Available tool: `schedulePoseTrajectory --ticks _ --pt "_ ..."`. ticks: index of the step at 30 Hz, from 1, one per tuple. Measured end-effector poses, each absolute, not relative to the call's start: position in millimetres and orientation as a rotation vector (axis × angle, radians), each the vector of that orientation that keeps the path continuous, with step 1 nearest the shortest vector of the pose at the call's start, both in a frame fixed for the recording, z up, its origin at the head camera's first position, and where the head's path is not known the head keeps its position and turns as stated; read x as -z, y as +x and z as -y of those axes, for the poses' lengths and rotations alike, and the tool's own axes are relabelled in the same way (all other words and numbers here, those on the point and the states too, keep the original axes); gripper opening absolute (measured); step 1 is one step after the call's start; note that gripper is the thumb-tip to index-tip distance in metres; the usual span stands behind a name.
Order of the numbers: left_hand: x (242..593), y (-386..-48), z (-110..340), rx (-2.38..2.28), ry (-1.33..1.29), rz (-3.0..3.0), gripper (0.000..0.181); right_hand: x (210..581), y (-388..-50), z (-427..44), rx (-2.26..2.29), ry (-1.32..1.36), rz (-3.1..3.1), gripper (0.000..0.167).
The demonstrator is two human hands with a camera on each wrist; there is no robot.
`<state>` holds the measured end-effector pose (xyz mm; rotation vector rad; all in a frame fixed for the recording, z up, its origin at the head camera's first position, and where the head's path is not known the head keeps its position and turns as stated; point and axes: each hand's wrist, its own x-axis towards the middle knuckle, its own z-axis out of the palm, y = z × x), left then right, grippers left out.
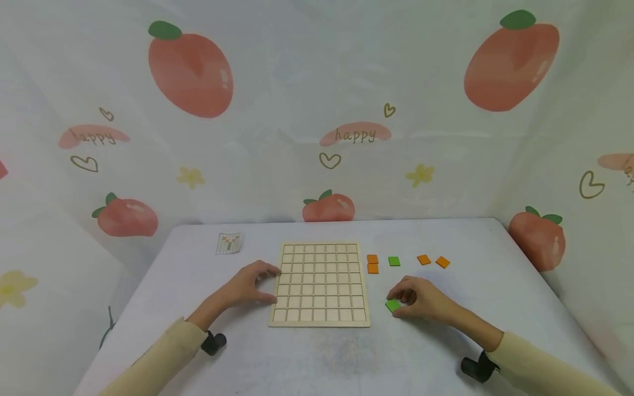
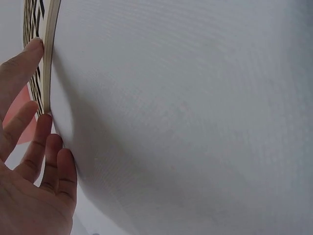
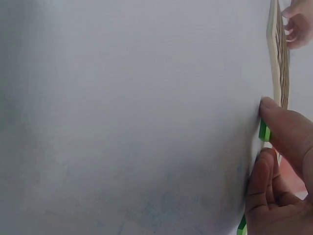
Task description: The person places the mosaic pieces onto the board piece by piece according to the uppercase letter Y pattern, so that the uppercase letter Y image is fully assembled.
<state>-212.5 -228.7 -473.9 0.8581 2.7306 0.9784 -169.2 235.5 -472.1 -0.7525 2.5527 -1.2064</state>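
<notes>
A pale wooden grid board (image 1: 319,324) lies flat on the white table. My left hand (image 1: 250,284) rests at the board's left edge, thumb and fingers spread apart. In the left wrist view, thumb and fingertips touch the board's side (image 2: 47,73). Just right of the board, my right hand (image 1: 421,298) pinches a green square tile (image 1: 393,306) between thumb and fingers, at or near the tabletop. The right wrist view has the thumb against that green tile (image 3: 264,131). A second green tile (image 1: 393,261) lies farther back.
Two orange tiles (image 1: 372,268) sit together beside the board's upper right edge. Two more orange tiles (image 1: 424,259) lie farther right. A small paper with a coloured grid pattern (image 1: 229,243) is at the back left. A fruit-printed curtain (image 1: 277,110) hangs behind the table.
</notes>
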Motion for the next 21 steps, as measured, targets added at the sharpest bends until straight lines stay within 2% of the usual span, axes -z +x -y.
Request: schedulePoseTrajectory --ticks 21 --pt "471 -212 228 -0.968 0.850 -2.726 0.061 473 -181 -238 1.136 -0.716 -2.512 0.024"
